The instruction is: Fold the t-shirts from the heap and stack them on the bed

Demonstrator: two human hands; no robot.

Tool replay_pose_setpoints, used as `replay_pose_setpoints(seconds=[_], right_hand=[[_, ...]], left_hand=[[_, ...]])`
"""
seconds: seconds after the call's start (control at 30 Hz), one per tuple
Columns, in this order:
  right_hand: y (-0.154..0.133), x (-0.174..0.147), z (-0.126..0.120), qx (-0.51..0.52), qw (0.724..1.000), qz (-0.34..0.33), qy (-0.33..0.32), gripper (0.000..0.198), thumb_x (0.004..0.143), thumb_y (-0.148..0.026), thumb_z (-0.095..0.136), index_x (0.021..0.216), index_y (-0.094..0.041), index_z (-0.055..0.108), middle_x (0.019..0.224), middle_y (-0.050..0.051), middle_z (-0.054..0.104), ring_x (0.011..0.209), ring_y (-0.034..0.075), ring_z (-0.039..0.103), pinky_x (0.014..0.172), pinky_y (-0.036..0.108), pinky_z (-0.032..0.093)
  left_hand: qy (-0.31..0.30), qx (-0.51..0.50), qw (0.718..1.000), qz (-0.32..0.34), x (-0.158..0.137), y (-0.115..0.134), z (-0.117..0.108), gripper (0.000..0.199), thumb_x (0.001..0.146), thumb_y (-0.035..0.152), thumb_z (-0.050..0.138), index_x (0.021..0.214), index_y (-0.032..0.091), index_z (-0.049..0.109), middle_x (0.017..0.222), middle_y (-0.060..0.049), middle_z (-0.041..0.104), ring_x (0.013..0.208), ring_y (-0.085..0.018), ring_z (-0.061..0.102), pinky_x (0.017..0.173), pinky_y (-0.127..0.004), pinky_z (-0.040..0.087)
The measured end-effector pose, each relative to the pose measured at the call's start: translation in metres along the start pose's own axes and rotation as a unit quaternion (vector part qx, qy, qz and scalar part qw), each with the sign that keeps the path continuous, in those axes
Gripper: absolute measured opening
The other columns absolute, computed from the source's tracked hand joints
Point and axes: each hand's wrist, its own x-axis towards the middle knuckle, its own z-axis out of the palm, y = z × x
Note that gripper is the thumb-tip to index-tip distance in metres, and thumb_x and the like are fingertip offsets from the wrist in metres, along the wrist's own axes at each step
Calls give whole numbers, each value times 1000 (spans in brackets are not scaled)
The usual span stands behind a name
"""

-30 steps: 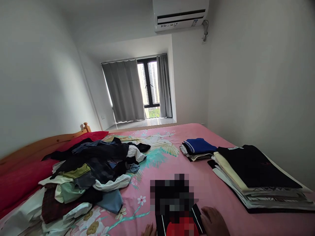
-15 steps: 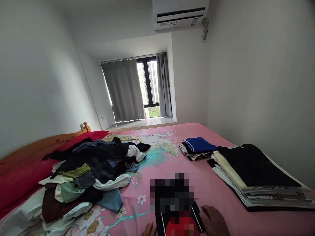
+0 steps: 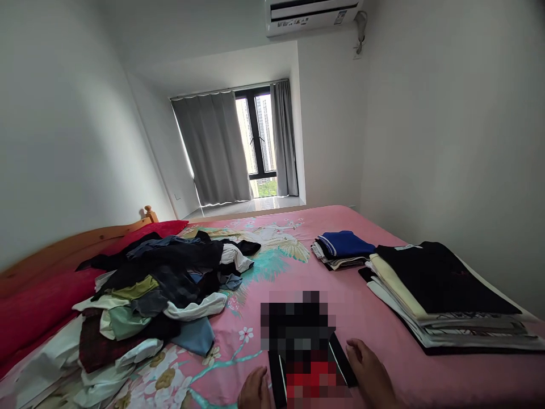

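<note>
A black garment (image 3: 277,383) with white-edged side strips and a red patch lies at the bottom centre of the bed, much of it blurred by coarse pixels. Beside its left strip is my left hand (image 3: 254,389), loosely curved with nothing visible in it; whether it touches the cloth I cannot tell. My right hand (image 3: 369,369) is close by the right strip (image 3: 343,359), fingers relaxed and apparently free of the cloth. Both hands are partly cut off by the lower edge of view.
A jumbled heap of clothes (image 3: 170,284) covers the bed's left side. To the right sits a tall stack of folded shirts (image 3: 447,284), with a smaller folded pile topped in blue (image 3: 347,245) behind it. A wooden headboard (image 3: 85,236) runs along the left.
The view has tipped slightly downward. My right hand has come off the right strip, and more of my left hand shows. The clothes piles stay put.
</note>
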Motion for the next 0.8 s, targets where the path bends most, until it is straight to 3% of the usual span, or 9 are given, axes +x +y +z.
replay_pose_setpoints(seconds=[0.07, 0.17, 0.23, 0.3, 0.43, 0.5, 0.6, 0.7, 0.8], right_hand=[[-13, 2, 6, 7, 999, -40, -3, 38, 88, -43, 33, 104, -21, 59, 107, 9, 65, 99, 21, 60, 83, 34, 48], [-40, 6, 25, -35, 990, -135, -26, 41, 90, -36, 30, 115, -18, 56, 123, 10, 58, 117, 21, 50, 100, 38, 39], [-52, 9, 40, -83, 975, -195, -73, 44, 89, -35, 31, 125, -19, 51, 135, 7, 48, 129, 22, 38, 109, 44, 27], [-56, 14, 50, -133, 955, -225, -141, 48, 89, -37, 32, 133, -21, 44, 142, 4, 40, 134, 23, 29, 112, 49, 18], [-49, 24, 54, -230, 946, -137, -181, 59, 88, -48, 32, 138, -17, 36, 147, 7, 28, 136, 27, 23, 111, 55, 11], [-47, 30, 53, -258, 946, -101, -170, 60, 88, -48, 27, 139, -16, 34, 147, 6, 27, 137, 26, 20, 111, 55, 8], [-53, 37, 55, -269, 945, -109, -152, 56, 90, -44, 24, 139, -18, 36, 147, 3, 28, 138, 24, 19, 112, 53, 6], [-58, 41, 63, -267, 946, -130, -132, 55, 90, -42, 24, 138, -20, 36, 148, 2, 27, 138, 23, 18, 112, 53, 7], [-51, 39, 73, -263, 945, -143, -129, 54, 90, -45, 25, 137, -21, 39, 147, 2, 29, 137, 25, 20, 112, 53, 11]], left_hand=[[-31, -24, 999, 15, 15, 21, -3, 32, 86, 23, 38, 97, 20, 68, 104, -7, 70, 101, -20, 63, 89, -34, 52], [-129, -21, 990, 58, 40, 59, 1, 37, 87, 21, 35, 113, 23, 62, 126, -5, 59, 121, -20, 49, 101, -39, 44], [-195, 8, 979, 65, 54, 78, 8, 44, 87, 19, 33, 126, 25, 52, 138, -4, 47, 130, -21, 38, 107, -46, 34], [-254, 53, 965, 29, 62, 85, 15, 48, 86, 23, 35, 134, 25, 42, 145, -5, 35, 135, -25, 28, 109, -55, 23], [-329, 112, 934, -79, 67, 69, 22, 64, 83, 45, 42, 140, 19, 31, 150, -8, 23, 138, -29, 18, 110, -57, 10], [-308, 114, 937, -119, 72, 56, 22, 66, 82, 48, 41, 139, 17, 33, 149, -9, 27, 137, -27, 22, 111, -49, 13], [-236, 54, 948, -205, 94, 38, 23, 57, 84, 43, 37, 131, 12, 45, 137, -14, 47, 127, -25, 39, 106, -37, 25], [-219, -19, 938, -267, 127, 18, 28, 46, 86, 43, 32, 109, 13, 59, 111, -15, 64, 105, -24, 56, 89, -32, 38], [-231, -47, 922, -308, 157, -5, 38, 39, 83, 46, 39, 72, 17, 63, 76, -10, 68, 79, -25, 62, 69, -32, 40]])
